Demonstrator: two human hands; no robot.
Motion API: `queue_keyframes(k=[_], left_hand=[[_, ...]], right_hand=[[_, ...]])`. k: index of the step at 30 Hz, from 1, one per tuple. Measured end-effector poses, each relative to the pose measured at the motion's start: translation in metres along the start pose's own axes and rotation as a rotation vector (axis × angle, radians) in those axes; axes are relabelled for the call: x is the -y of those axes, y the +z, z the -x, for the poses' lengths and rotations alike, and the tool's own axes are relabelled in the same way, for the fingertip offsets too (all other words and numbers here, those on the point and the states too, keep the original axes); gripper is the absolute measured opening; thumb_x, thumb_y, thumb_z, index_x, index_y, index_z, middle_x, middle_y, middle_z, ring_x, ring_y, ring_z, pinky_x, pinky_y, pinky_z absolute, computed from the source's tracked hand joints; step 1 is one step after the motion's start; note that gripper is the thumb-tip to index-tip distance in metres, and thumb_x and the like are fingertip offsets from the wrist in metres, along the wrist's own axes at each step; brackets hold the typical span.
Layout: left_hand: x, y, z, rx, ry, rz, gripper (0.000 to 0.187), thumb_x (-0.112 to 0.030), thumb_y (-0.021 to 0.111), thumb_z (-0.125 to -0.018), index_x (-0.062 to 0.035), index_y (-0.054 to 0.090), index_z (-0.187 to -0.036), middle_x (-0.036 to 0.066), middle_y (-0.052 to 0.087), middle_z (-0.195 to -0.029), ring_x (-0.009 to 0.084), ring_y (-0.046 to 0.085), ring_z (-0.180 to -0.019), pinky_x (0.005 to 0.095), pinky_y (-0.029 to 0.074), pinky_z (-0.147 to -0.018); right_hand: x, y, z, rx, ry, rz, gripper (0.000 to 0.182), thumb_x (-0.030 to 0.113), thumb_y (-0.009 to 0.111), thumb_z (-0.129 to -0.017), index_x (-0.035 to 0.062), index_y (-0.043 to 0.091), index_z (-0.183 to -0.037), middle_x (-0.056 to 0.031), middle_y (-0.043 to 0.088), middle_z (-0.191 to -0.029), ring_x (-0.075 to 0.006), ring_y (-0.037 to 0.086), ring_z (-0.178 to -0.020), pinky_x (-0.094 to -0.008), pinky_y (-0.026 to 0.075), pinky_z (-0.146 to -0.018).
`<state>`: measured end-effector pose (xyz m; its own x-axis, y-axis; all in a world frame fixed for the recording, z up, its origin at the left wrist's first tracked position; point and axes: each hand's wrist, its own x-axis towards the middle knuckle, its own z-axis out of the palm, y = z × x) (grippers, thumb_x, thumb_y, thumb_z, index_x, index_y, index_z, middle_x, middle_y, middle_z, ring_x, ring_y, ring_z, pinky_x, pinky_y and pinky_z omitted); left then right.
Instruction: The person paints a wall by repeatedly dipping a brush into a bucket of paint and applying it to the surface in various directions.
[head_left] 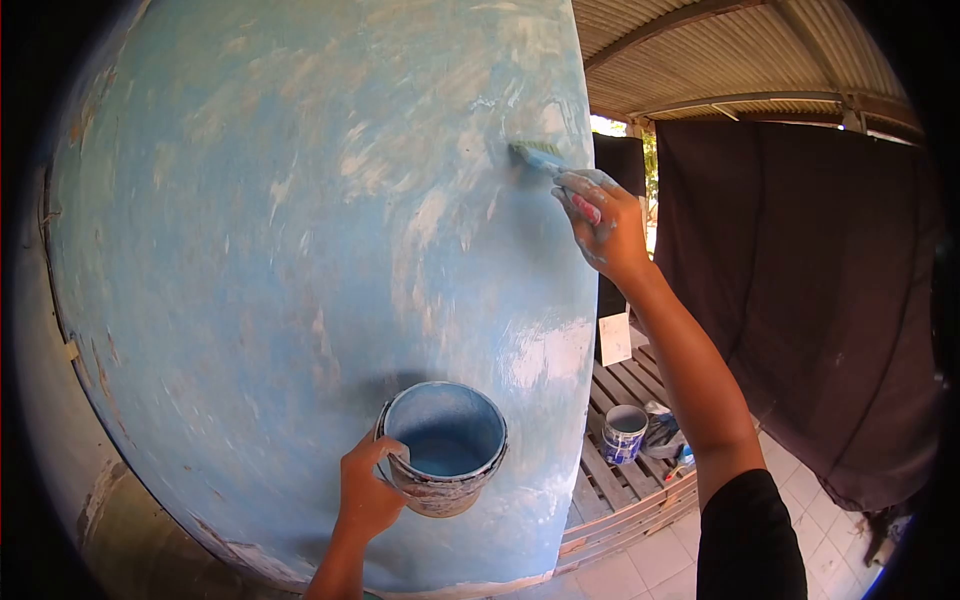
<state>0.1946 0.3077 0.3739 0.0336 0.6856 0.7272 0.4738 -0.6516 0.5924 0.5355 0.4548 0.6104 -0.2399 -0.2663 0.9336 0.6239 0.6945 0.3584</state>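
My right hand, smeared with paint, is closed around the handle of a paintbrush. The brush's bristles rest against the upper right of a blue, patchily painted wall, close to its right edge. Lower down, my left hand grips the rim of a paint bucket, thumb over the edge. Blue paint coats the bucket's inside and pools at its bottom. Dried paint streaks cover its outer side. A wet, glossy pale patch shows on the wall between the two hands, toward the right edge.
Right of the wall, a slatted wooden platform holds a paint can and some small items beside it. A dark cloth hangs at the right under a corrugated roof. White floor tiles lie below.
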Motion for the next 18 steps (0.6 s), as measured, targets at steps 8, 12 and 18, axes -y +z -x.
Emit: queue_keyframes(k=[8,12,18], left_hand=[[0.048,-0.009,0.004,-0.021,0.059,0.095,0.043,0.006,0.089,-0.059,-0.0039,0.063,-0.091,0.014,0.072,-0.102,0.0282,0.071,-0.100,0.0350,0.052,-0.088],[0.084,-0.022,-0.003,0.050,0.154,0.115,0.058,-0.008,0.102,-0.058,-0.0060,0.061,-0.098,0.005,0.065,-0.096,0.0155,0.063,-0.095,0.0345,0.053,-0.094],[0.070,-0.084,-0.063,0.288,0.229,0.219,0.056,-0.010,0.104,-0.056,-0.0064,0.062,-0.093,0.007,0.067,-0.096,0.0170,0.065,-0.091,0.0346,0.054,-0.087]], right_hand=[[0.085,0.011,0.063,0.238,0.078,-0.162,0.017,0.001,0.076,-0.085,-0.0025,0.075,-0.102,-0.0223,0.073,-0.089,-0.0376,0.071,-0.076,-0.0408,0.056,-0.066],[0.091,0.013,0.056,0.138,0.119,-0.085,0.016,-0.001,0.076,-0.086,-0.0021,0.075,-0.101,-0.0197,0.073,-0.090,-0.0348,0.070,-0.074,-0.0385,0.055,-0.065],[0.052,0.040,-0.053,-0.212,0.039,0.253,0.012,-0.003,0.075,-0.088,-0.0019,0.073,-0.100,-0.0164,0.073,-0.094,-0.0301,0.069,-0.074,-0.0327,0.055,-0.067]])
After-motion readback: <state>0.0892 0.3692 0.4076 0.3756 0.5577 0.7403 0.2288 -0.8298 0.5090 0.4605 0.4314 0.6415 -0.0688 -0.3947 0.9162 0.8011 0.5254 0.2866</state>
